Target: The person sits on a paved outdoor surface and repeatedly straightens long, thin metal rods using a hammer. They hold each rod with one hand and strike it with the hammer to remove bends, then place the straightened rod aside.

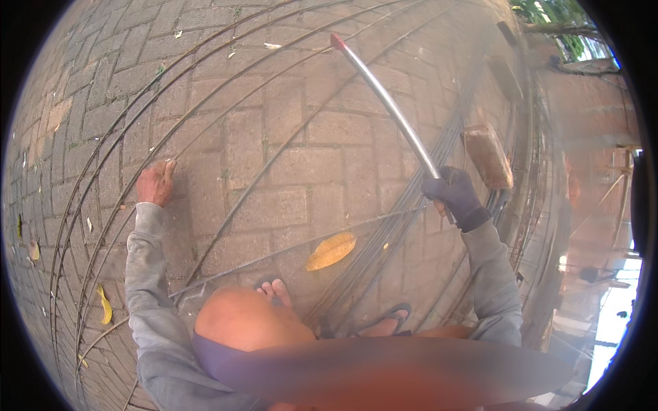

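Observation:
My left hand (156,183), bare, is closed on a thin steel rod (247,97) that curves up and right over the paving. More long rods (149,106) arc past the hand on its left. My right hand (457,198), in a dark glove with bare fingertips, grips the near end of a silver tubular tool (393,110). The tool slants up and left and ends in a red tip (337,42), which overlaps the rods in view. Whether the tip touches them I cannot tell. One darker rod (267,164) crosses the ground between my hands.
A bundle of straight rods (380,234) runs diagonally below my right hand. A brick (488,155) lies just right of that hand, near a brick wall (591,118). A yellow leaf (331,250) rests on the block paving (324,128). My bare knee (247,316) and a sandalled foot (388,321) are close by.

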The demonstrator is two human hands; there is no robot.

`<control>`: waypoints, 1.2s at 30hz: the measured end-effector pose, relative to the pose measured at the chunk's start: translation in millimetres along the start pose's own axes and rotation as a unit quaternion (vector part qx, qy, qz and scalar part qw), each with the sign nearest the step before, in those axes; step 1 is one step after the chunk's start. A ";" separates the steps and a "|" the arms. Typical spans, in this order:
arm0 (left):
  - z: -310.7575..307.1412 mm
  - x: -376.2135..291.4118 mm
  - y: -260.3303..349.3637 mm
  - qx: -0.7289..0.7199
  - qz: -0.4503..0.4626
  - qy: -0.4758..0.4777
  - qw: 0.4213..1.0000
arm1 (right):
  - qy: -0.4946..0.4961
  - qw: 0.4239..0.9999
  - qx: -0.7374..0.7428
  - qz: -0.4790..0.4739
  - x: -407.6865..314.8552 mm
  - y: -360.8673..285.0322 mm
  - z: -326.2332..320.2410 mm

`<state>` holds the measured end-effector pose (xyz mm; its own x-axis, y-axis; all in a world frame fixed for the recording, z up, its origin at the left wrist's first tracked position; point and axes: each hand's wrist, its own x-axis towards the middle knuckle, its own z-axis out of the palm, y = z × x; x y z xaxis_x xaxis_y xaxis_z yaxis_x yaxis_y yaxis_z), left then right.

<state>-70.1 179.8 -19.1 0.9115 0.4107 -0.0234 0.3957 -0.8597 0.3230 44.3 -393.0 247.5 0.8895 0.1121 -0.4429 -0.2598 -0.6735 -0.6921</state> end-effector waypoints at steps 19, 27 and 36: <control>-2.8 13.8 -12.9 -0.041 0.020 -0.017 0.999 | 0.042 0.978 -0.167 -0.115 115.8 50.7 -122.6; -2.7 15.0 -9.3 -0.001 -0.028 -0.043 0.999 | 0.023 0.999 -0.044 -0.010 100.9 33.4 -66.9; 19.9 0.5 -0.1 0.053 -0.082 -0.019 0.995 | 0.039 0.992 -0.110 -0.048 119.5 4.7 2.0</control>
<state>-67.4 174.0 -37.9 0.8370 0.5373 -0.1038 0.5465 -0.8107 0.2099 148.6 -381.3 190.1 0.9347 0.1321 -0.3298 -0.0922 -0.8063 -0.5843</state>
